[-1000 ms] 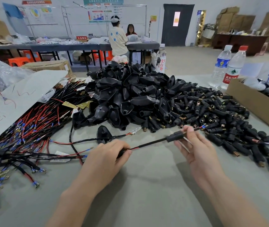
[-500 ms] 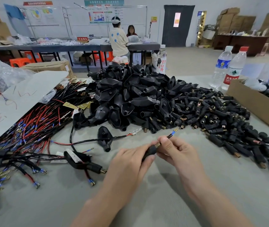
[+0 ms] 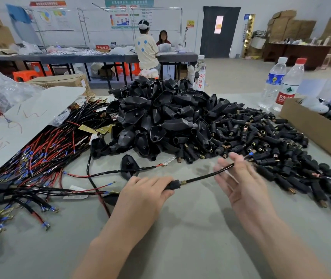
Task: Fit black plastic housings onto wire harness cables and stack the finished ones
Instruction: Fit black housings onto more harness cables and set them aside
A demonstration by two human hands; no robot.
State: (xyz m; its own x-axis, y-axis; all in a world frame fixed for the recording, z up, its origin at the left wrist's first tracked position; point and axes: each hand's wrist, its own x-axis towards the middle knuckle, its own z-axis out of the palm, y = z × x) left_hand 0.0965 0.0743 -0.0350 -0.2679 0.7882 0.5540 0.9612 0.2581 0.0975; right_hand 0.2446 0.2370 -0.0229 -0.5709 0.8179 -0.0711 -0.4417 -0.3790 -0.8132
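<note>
My left hand (image 3: 146,194) grips a small black cylindrical housing (image 3: 173,185) threaded on a black harness cable (image 3: 204,176). The cable stretches up and right to my right hand (image 3: 241,182), which is blurred and pinches it near the blue-tipped end (image 3: 250,153). Behind the hands lie a heap of large black housings (image 3: 160,117) and a spread of small cylindrical housings (image 3: 271,141). Loose red and black harness cables (image 3: 45,150) cover the left of the table. Several fitted cables (image 3: 9,196) lie at the near left. One cable with a large housing (image 3: 129,166) lies by my left hand.
An open cardboard box (image 3: 311,127) stands at the right edge, with two water bottles (image 3: 273,81) behind it. A white sheet (image 3: 19,121) covers part of the cables at left. Two people are at a far table (image 3: 176,57).
My hands were together at the housing half a second ago. They have moved apart: the right hand drew the cable out to the right while the left kept hold of the housing.
</note>
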